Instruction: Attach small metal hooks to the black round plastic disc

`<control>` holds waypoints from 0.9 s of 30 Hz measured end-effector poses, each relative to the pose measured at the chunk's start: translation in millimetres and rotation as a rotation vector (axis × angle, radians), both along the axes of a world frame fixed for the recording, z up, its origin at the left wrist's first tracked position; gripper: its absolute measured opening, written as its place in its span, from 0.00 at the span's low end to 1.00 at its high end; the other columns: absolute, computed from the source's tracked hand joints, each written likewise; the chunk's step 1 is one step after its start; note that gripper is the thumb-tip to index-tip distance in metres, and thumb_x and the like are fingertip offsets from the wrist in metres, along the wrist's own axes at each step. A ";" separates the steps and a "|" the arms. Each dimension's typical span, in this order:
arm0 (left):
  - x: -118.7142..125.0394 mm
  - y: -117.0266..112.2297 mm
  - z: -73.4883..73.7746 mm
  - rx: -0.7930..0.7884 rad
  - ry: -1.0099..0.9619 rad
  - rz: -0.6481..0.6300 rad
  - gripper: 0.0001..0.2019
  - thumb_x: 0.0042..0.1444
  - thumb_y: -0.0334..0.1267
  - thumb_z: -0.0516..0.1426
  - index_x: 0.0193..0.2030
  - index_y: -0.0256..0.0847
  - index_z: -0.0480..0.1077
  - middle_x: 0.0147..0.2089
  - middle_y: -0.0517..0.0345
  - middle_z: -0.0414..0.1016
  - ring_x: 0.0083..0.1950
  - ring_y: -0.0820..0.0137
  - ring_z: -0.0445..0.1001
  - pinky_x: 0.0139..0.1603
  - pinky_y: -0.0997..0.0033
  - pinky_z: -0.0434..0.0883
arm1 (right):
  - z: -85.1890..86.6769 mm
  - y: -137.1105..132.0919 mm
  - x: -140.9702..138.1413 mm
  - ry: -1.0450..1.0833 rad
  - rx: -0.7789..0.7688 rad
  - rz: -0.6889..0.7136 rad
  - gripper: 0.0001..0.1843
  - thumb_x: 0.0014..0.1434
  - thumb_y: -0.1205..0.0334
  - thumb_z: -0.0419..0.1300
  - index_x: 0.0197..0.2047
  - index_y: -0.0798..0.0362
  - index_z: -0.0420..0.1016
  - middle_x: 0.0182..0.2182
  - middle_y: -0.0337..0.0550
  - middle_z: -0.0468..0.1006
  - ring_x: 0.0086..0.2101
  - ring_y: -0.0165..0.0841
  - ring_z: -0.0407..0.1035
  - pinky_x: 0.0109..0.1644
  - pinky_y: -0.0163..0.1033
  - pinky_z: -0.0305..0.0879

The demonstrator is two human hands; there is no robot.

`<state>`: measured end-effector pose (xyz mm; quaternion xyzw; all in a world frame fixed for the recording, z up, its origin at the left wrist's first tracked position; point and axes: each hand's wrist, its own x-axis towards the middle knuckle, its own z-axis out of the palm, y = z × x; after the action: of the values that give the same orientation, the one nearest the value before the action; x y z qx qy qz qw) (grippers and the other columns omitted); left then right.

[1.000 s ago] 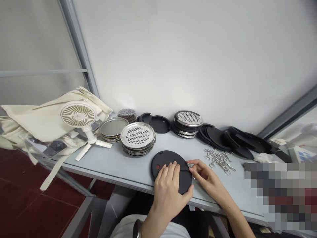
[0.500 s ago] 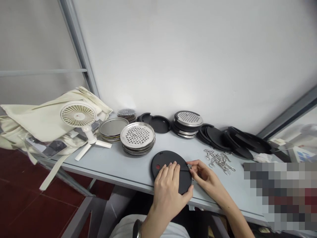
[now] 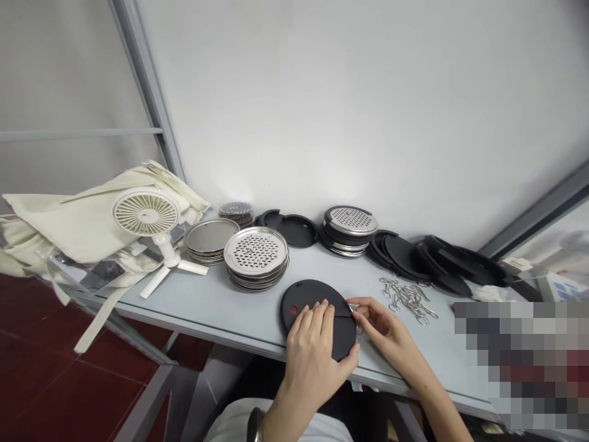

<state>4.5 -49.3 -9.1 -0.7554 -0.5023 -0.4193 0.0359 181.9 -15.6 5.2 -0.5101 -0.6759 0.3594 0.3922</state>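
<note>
A round black disc point(image 3: 305, 297) with a small red dot lies near the front edge of the grey table point(image 3: 197, 304). My left hand point(image 3: 315, 350) rests flat on the disc, fingers stretched out and pressing it down. My right hand point(image 3: 383, 328) is at the disc's right rim, its fingertips pinched on a small metal clip point(image 3: 352, 307) that touches the rim. A pile of similar wire clips point(image 3: 408, 299) lies just to the right of my right hand.
Along the wall stand stacks of perforated steel discs point(image 3: 256, 254), plain metal lids point(image 3: 210, 239), a mixed stack point(image 3: 349, 228) and black discs point(image 3: 423, 258). A small white fan point(image 3: 148, 222) and cream cloth bags point(image 3: 64, 227) sit at the left. A blurred patch covers the right.
My right hand's fingers have shifted slightly at the disc's rim with the clip. The left hand has stayed on the disc.
</note>
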 end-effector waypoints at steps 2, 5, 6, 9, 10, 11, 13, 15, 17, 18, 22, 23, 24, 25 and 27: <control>0.0 -0.2 0.3 -0.005 0.002 0.001 0.27 0.53 0.44 0.59 0.58 0.35 0.66 0.58 0.49 0.71 0.56 0.57 0.71 0.60 0.54 0.68 | 2.7 -0.4 -0.6 -0.006 -0.010 -0.001 0.21 0.63 0.46 0.55 0.51 0.52 0.71 0.34 0.45 0.76 0.37 0.37 0.71 0.43 0.40 0.69; 0.0 -0.1 1.2 -0.002 0.007 -0.003 0.27 0.53 0.44 0.59 0.58 0.35 0.66 0.58 0.49 0.71 0.56 0.57 0.71 0.60 0.54 0.68 | 6.1 -1.1 -1.7 -0.015 0.003 0.001 0.19 0.63 0.47 0.56 0.49 0.51 0.74 0.41 0.48 0.77 0.43 0.40 0.72 0.47 0.41 0.69; 0.0 0.1 1.4 0.000 0.008 -0.004 0.27 0.53 0.44 0.59 0.58 0.35 0.66 0.58 0.48 0.71 0.56 0.57 0.71 0.60 0.54 0.68 | 6.6 -1.3 -1.9 -0.020 0.013 0.000 0.19 0.63 0.47 0.56 0.49 0.50 0.75 0.42 0.48 0.77 0.43 0.40 0.72 0.47 0.42 0.69; 0.0 0.5 1.7 0.008 0.009 0.000 0.26 0.53 0.44 0.59 0.58 0.35 0.66 0.57 0.49 0.71 0.56 0.57 0.71 0.60 0.55 0.68 | 5.3 -1.6 -1.9 -0.051 0.043 -0.006 0.19 0.63 0.48 0.56 0.51 0.50 0.74 0.38 0.46 0.77 0.38 0.38 0.72 0.44 0.41 0.70; 0.0 0.6 1.6 0.011 0.011 0.002 0.26 0.53 0.44 0.59 0.58 0.35 0.66 0.57 0.49 0.72 0.56 0.57 0.71 0.60 0.55 0.68 | 4.1 -1.5 -1.7 -0.062 0.053 -0.006 0.20 0.63 0.48 0.56 0.51 0.50 0.73 0.35 0.44 0.76 0.36 0.37 0.71 0.42 0.40 0.70; 0.0 0.6 1.5 0.014 0.012 0.003 0.26 0.53 0.44 0.59 0.58 0.35 0.66 0.57 0.49 0.72 0.56 0.57 0.71 0.60 0.55 0.68 | 2.7 -1.2 -1.3 -0.069 0.060 -0.004 0.20 0.63 0.49 0.56 0.52 0.51 0.73 0.32 0.43 0.75 0.34 0.36 0.70 0.41 0.40 0.70; 0.0 0.4 1.2 0.016 0.013 0.003 0.27 0.53 0.45 0.59 0.58 0.35 0.66 0.57 0.49 0.72 0.56 0.57 0.71 0.60 0.55 0.69 | 0.0 -0.5 -0.6 -0.067 0.066 0.008 0.20 0.63 0.50 0.56 0.53 0.52 0.72 0.30 0.40 0.72 0.32 0.34 0.68 0.40 0.38 0.68; -0.1 0.2 1.1 0.009 0.009 -0.001 0.27 0.53 0.45 0.59 0.58 0.35 0.66 0.57 0.49 0.72 0.56 0.57 0.71 0.60 0.55 0.68 | -1.9 0.2 -0.1 -0.051 0.051 0.020 0.19 0.63 0.50 0.56 0.52 0.52 0.71 0.30 0.39 0.70 0.32 0.33 0.67 0.40 0.38 0.67; -0.2 0.0 1.2 0.001 0.005 -0.006 0.26 0.53 0.45 0.59 0.58 0.35 0.66 0.57 0.49 0.71 0.56 0.57 0.71 0.60 0.55 0.68 | -2.8 0.4 0.2 -0.036 0.033 0.028 0.19 0.64 0.51 0.56 0.52 0.52 0.70 0.30 0.39 0.69 0.32 0.33 0.66 0.39 0.38 0.66; -0.3 -0.2 1.3 -0.004 0.004 -0.007 0.26 0.54 0.44 0.59 0.58 0.35 0.66 0.58 0.49 0.71 0.56 0.57 0.71 0.60 0.54 0.68 | -3.0 0.3 0.3 -0.030 0.024 0.032 0.18 0.64 0.51 0.56 0.52 0.52 0.69 0.30 0.39 0.69 0.32 0.33 0.65 0.39 0.37 0.66; -0.4 -0.5 1.5 -0.009 -0.001 -0.016 0.26 0.54 0.44 0.58 0.58 0.35 0.66 0.58 0.49 0.71 0.56 0.57 0.71 0.60 0.54 0.68 | -3.1 -0.4 0.5 -0.005 0.010 0.043 0.18 0.64 0.50 0.55 0.52 0.52 0.68 0.30 0.39 0.69 0.32 0.32 0.65 0.38 0.37 0.66; -0.4 -0.5 1.5 -0.008 -0.002 -0.017 0.26 0.54 0.44 0.58 0.58 0.35 0.66 0.57 0.49 0.71 0.56 0.57 0.71 0.60 0.54 0.68 | -3.2 -0.4 0.5 0.002 0.009 0.044 0.18 0.64 0.50 0.55 0.51 0.51 0.68 0.30 0.38 0.68 0.31 0.32 0.65 0.38 0.37 0.66; -0.4 -0.4 1.5 -0.007 -0.003 -0.017 0.26 0.54 0.44 0.58 0.58 0.35 0.66 0.58 0.49 0.71 0.56 0.57 0.71 0.60 0.54 0.68 | -3.3 -0.3 0.5 0.006 0.009 0.047 0.17 0.65 0.50 0.54 0.51 0.51 0.68 0.29 0.38 0.68 0.31 0.32 0.65 0.38 0.37 0.66; -0.5 -0.3 1.4 -0.007 -0.004 -0.017 0.26 0.54 0.44 0.58 0.58 0.35 0.66 0.58 0.49 0.71 0.56 0.57 0.71 0.60 0.54 0.68 | -3.5 -0.1 0.4 0.008 0.010 0.052 0.17 0.65 0.50 0.54 0.51 0.51 0.68 0.29 0.38 0.68 0.31 0.32 0.65 0.38 0.37 0.66; -0.6 0.0 1.4 -0.006 -0.004 -0.014 0.26 0.54 0.45 0.58 0.58 0.35 0.66 0.58 0.49 0.71 0.56 0.57 0.71 0.60 0.54 0.68 | -3.9 0.2 0.2 0.003 0.007 0.061 0.17 0.65 0.50 0.54 0.52 0.51 0.67 0.29 0.38 0.68 0.31 0.32 0.65 0.38 0.37 0.66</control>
<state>3.9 -49.3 -7.8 -0.7581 -0.4982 -0.4197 0.0295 182.2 -15.4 1.3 -0.4873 -0.6917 0.3697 0.3840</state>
